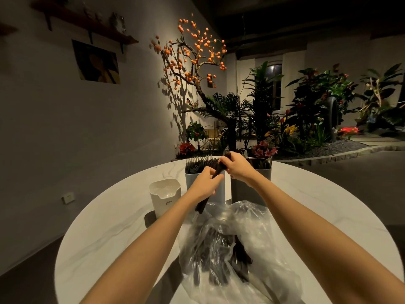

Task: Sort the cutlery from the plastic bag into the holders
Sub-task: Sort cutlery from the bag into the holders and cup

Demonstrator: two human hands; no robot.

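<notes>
Both my left hand (206, 183) and right hand (237, 167) grip a bundle of black forks (215, 172); next, I judge, lowering it into the fork-filled far grey holder (219, 189).

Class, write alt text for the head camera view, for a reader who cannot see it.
Two bare hands, the left hand and the right hand, grip a bundle of dark cutlery above a grey holder already full of forks. On the round white table, a clear plastic bag of more dark cutlery lies nearest the person, with a small white holder at left.
</notes>
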